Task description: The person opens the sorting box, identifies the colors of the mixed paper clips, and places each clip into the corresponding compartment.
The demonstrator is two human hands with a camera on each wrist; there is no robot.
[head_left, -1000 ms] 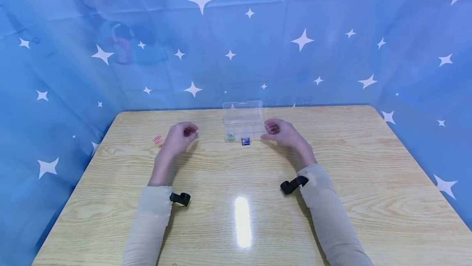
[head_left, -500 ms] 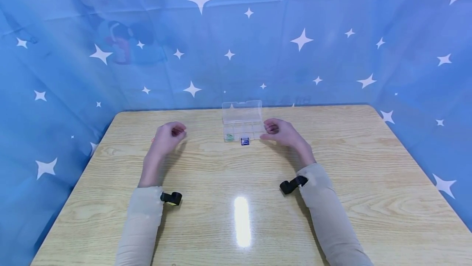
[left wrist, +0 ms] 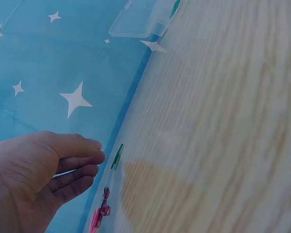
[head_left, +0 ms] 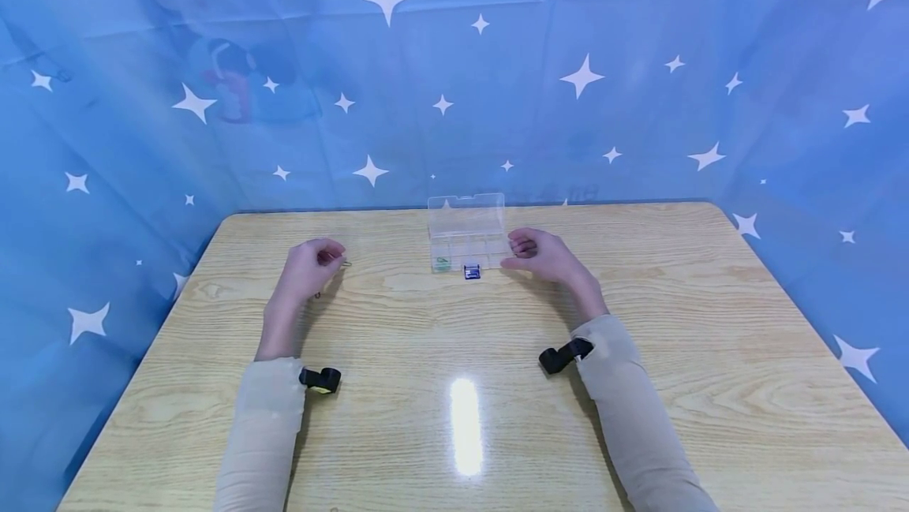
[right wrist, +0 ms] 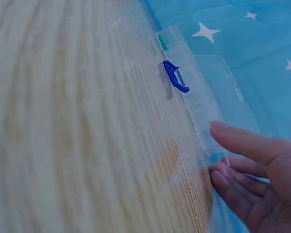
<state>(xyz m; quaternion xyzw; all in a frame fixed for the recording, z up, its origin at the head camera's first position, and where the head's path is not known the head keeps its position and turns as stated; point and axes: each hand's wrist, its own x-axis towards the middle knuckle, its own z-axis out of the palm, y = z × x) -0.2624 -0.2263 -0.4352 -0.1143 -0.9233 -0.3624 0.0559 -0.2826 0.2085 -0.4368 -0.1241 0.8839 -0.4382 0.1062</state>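
Note:
My left hand (head_left: 316, 259) hovers over the left of the table, fingers loosely curled and holding nothing. The left wrist view shows its fingertips (left wrist: 89, 160) close to a green paper clip (left wrist: 117, 156) and pink paper clips (left wrist: 99, 216). A clear compartment box (head_left: 466, 240) stands open at the back middle, with a green clip (head_left: 443, 263) in one cell. A blue binder clip (head_left: 472, 271) lies against its front edge. My right hand (head_left: 529, 250) rests relaxed at the box's right end, fingers (right wrist: 233, 145) beside the box (right wrist: 203, 97), apart from the blue clip (right wrist: 176, 76).
The wooden table (head_left: 454, 354) has a bright light glare (head_left: 466, 425) near the front. A blue star-printed curtain (head_left: 454, 86) closes in the back and both sides. Black wrist cameras (head_left: 319, 378) sit on both sleeves.
My left hand has drifted left and slightly nearer, and it now covers the pink clips in the head view. The right hand, box and blue clip have stayed put.

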